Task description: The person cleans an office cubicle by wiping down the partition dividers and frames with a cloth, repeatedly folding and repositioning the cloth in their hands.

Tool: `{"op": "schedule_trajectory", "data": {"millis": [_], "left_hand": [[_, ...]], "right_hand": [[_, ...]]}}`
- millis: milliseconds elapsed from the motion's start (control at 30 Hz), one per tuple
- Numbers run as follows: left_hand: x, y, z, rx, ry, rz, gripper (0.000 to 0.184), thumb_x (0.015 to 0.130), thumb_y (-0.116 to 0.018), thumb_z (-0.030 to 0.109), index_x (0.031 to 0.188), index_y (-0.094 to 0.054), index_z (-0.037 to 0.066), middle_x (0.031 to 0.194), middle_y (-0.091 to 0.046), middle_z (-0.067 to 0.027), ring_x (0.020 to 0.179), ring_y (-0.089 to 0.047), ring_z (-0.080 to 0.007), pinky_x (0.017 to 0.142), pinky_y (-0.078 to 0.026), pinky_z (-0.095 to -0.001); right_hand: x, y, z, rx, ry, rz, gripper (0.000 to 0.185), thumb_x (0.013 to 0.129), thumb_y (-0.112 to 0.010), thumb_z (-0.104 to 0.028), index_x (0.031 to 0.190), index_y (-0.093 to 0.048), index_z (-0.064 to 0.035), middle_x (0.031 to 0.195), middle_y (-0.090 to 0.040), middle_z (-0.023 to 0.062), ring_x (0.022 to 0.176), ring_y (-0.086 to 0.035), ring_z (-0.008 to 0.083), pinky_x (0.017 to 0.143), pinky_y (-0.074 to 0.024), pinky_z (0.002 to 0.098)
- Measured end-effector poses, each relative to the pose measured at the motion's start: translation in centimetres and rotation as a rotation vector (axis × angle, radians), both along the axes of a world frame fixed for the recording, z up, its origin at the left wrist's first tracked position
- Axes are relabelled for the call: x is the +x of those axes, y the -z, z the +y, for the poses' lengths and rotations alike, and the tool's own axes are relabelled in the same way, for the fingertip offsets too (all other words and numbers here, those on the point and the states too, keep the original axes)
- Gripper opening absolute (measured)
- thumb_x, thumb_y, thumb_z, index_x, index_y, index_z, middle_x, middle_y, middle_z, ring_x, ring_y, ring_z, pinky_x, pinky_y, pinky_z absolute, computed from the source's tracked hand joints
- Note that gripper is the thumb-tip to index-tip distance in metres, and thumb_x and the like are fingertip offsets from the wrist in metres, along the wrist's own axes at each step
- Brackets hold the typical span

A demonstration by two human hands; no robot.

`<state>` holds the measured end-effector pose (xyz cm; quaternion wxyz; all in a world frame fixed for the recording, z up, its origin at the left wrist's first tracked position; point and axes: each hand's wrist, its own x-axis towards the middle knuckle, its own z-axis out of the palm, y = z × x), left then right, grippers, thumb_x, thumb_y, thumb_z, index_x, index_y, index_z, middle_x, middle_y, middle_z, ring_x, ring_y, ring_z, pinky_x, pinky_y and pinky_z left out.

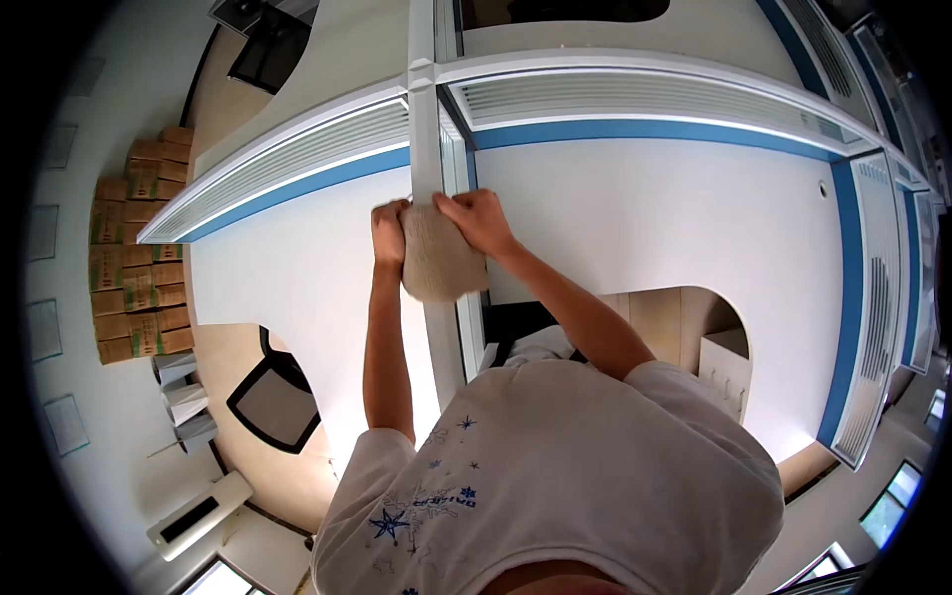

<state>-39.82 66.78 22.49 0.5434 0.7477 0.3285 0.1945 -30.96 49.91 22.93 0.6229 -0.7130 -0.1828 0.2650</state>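
Observation:
A beige, fuzzy cloth (442,260) hangs between my two hands over the white top rail of a desk partition (426,164). At its upper left corner, my left hand (390,233) is closed on the cloth's edge. My right hand (476,220) pinches the upper right edge, with the thumb pointing toward the rail. The lower part of the cloth drapes down toward me and covers a stretch of the rail. What lies beneath the cloth is hidden.
White desktops (654,198) spread on both sides of the partition. Slatted panels with blue trim (635,129) border them at the back. An office chair (276,405) stands at the lower left. Stacked cardboard boxes (139,263) line the left wall. A white drawer cabinet (724,372) sits under the right desk.

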Motion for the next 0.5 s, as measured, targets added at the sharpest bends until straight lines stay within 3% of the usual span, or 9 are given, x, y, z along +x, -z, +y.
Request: {"op": "schedule_trajectory", "data": {"millis": [100,133,167,233,267,367,400,467,500], "left_hand": [[5.2,-0.4,2.8,0.222,0.039,-0.021,0.035,0.086,-0.05,0.022,0.075,-0.06,-0.009,0.065,-0.058,-0.0193,0.063,-0.052,-0.0269,0.068,-0.044,-0.0394],[7.2,-0.9,3.8,0.076,-0.013,0.018,0.037,0.085,-0.051,0.025,0.074,-0.061,-0.009,0.065,-0.058,-0.0193,0.062,-0.05,-0.0272,0.066,-0.044,-0.0402],[9.2,1.0,5.8,0.239,0.014,0.025,0.04,0.086,-0.05,0.028,0.079,-0.065,-0.008,0.074,-0.064,-0.0259,0.069,-0.058,-0.0365,0.071,-0.047,-0.0439],[11.5,-2.5,5.2,0.269,-0.135,0.218,0.044,0.087,-0.049,0.033,0.09,-0.068,-0.007,0.092,-0.067,-0.0328,0.086,-0.063,-0.0486,0.081,-0.048,-0.0487],[12.4,-1.2,6.4,0.269,-0.121,0.301,0.049,0.089,-0.046,0.036,0.099,-0.068,-0.006,0.107,-0.063,-0.0355,0.103,-0.06,-0.0526,0.091,-0.046,-0.0505],[11.8,3.1,8.2,0.294,-0.019,0.177,0.048,0.091,-0.046,0.037,0.098,-0.067,-0.006,0.108,-0.064,-0.0346,0.104,-0.058,-0.0527,0.091,-0.045,-0.0514],[10.8,2.9,7.6,0.375,0.052,0.163,0.044,0.093,-0.045,0.032,0.096,-0.065,-0.006,0.099,-0.066,-0.0323,0.098,-0.061,-0.0488,0.09,-0.045,-0.0506],[9.5,4.0,7.2,0.022,-0.05,0.055,0.041,0.093,-0.046,0.03,0.095,-0.065,-0.006,0.091,-0.066,-0.029,0.09,-0.062,-0.043,0.087,-0.046,-0.0487],[8.9,5.3,6.8,-0.171,-0.101,-0.001,0.039,0.094,-0.046,0.028,0.094,-0.065,-0.006,0.088,-0.066,-0.0273,0.087,-0.062,-0.0402,0.086,-0.046,-0.0478]], "right_hand": [[4.1,0.4,3.8,0.177,0.15,0.07,0.059,0.085,-0.068,-0.054,0.074,-0.075,0.0035,0.057,-0.064,0.0174,0.051,-0.061,0.0227,0.058,-0.0506,0.0369],[5.9,0.0,4.5,0.116,0.161,0.038,0.06,0.085,-0.069,-0.054,0.075,-0.075,0.0046,0.058,-0.064,0.0166,0.054,-0.062,0.0213,0.059,-0.0509,0.0366],[7.5,-0.6,5.0,0.057,0.176,0.01,0.061,0.085,-0.069,-0.055,0.076,-0.074,0.0058,0.059,-0.065,0.0159,0.058,-0.063,0.0198,0.06,-0.0512,0.0364],[9.4,-1.7,5.2,-0.041,0.171,-0.059,0.065,0.084,-0.068,-0.057,0.076,-0.073,0.0073,0.06,-0.065,0.0158,0.062,-0.066,0.019,0.062,-0.0517,0.0366],[10.1,-2.0,5.2,-0.078,0.153,-0.1,0.067,0.084,-0.068,-0.058,0.075,-0.073,0.0077,0.06,-0.065,0.0165,0.063,-0.066,0.0197,0.063,-0.052,0.0371],[10.8,-1.3,5.2,-0.12,0.088,-0.055,0.072,0.084,-0.066,-0.063,0.079,-0.074,0.0085,0.072,-0.07,0.0178,0.072,-0.07,0.0215,0.068,-0.0529,0.0367],[9.9,-1.0,4.7,-0.084,0.064,0.019,0.072,0.085,-0.066,-0.063,0.083,-0.074,0.0081,0.076,-0.071,0.0173,0.074,-0.07,0.0216,0.069,-0.0531,0.0364],[7.8,0.6,3.9,-0.048,0.041,0.176,0.073,0.084,-0.067,-0.064,0.096,-0.074,0.0078,0.09,-0.073,0.0147,0.081,-0.069,0.0217,0.074,-0.0537,0.0355],[6.3,1.0,3.3,-0.018,0.049,0.22,0.072,0.084,-0.068,-0.063,0.097,-0.074,0.0078,0.087,-0.073,0.0137,0.08,-0.068,0.0207,0.075,-0.0534,0.0356]]}}
